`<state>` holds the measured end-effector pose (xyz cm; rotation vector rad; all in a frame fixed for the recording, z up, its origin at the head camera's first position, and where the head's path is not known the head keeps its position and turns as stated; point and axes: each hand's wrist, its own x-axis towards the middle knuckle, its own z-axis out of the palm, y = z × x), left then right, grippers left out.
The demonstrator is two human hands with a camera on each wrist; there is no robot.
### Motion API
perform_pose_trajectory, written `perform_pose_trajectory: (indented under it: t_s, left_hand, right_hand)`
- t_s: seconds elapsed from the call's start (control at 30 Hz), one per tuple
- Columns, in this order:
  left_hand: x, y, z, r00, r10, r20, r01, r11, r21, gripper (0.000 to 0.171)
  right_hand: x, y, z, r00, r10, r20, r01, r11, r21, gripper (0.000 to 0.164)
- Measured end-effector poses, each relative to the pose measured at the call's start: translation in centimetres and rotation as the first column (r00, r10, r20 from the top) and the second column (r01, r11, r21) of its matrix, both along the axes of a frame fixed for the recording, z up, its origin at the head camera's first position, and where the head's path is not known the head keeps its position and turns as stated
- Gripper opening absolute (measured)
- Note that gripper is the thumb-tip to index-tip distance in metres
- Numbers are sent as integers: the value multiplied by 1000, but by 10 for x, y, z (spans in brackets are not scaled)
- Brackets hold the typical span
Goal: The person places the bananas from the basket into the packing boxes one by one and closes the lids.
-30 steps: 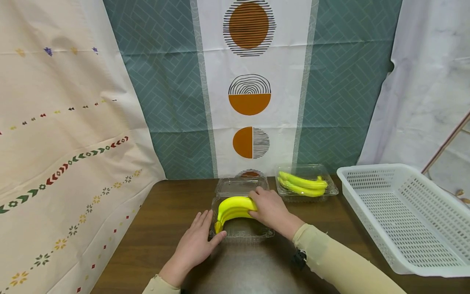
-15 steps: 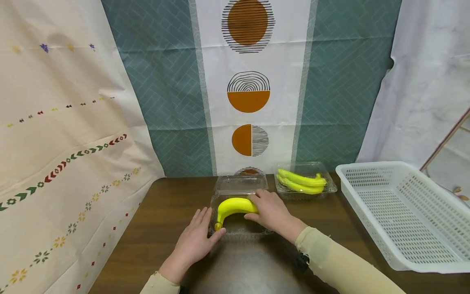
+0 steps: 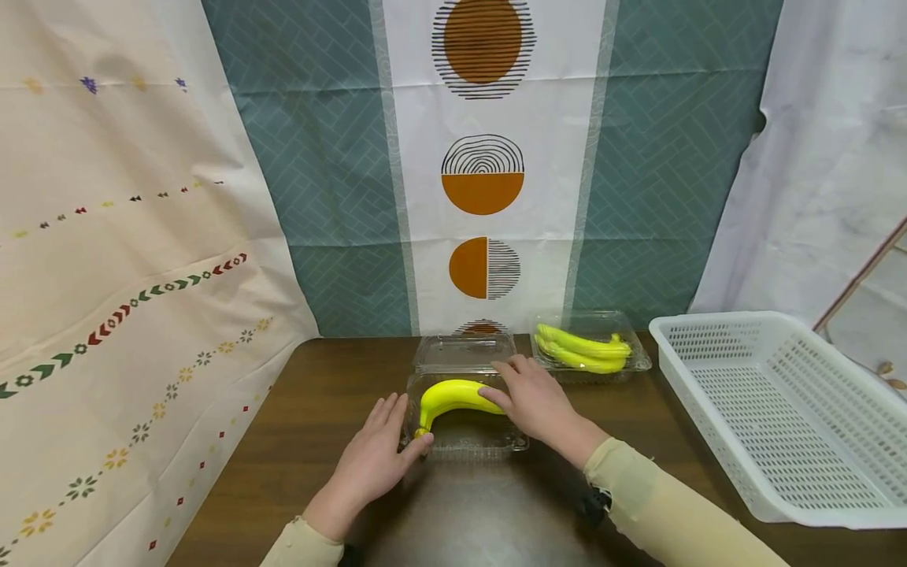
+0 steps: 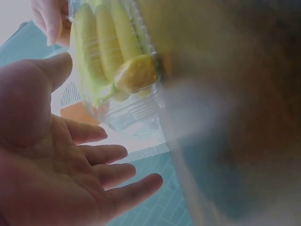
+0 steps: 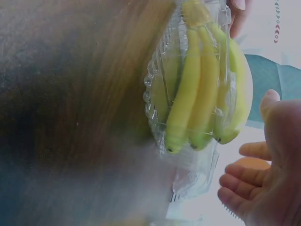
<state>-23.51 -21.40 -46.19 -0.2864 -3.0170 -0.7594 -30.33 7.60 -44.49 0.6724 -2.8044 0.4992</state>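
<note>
A bunch of yellow bananas [image 3: 448, 390] lies in the base of a clear plastic clamshell box [image 3: 475, 453], stem end to the left. The box's lid [image 3: 464, 354] is folded back behind it. My left hand [image 3: 372, 453] is at the box's left side with straight, spread fingers, thumb near the stem; in the left wrist view the palm faces the bananas [image 4: 106, 42]. At the right end, my right hand [image 3: 536, 400] has its thumb over the banana tips in the head view. The right wrist view has those fingers [image 5: 242, 181] apart from the bananas [image 5: 186, 94].
A second clear box [image 3: 602, 370] with bananas inside stands at the back right. Further right is a white perforated plastic basket [image 3: 772, 504]. Patterned cloths [image 3: 326, 173] hang behind and beside the brown wooden table [image 3: 283, 472].
The right hand held the tip end of the bunch; it has let go and shifted right. The bunch has settled in the box. The left hand has stayed almost in place.
</note>
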Motion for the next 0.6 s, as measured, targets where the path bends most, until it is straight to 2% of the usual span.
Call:
perform_pose_trajectory:
  t_s: [0.27, 0.6]
  left_hand:
    - [-13, -3, 8, 1000, 0, -9, 0, 1000, 28, 88]
    - [-28, -2, 14, 1000, 13, 5, -13, 998, 55, 87]
  right_hand:
    - [-4, 5, 3, 990, -8, 139, 11, 1000, -18, 69]
    - [-9, 7, 4, 972, -44, 231, 48, 999, -11, 75]
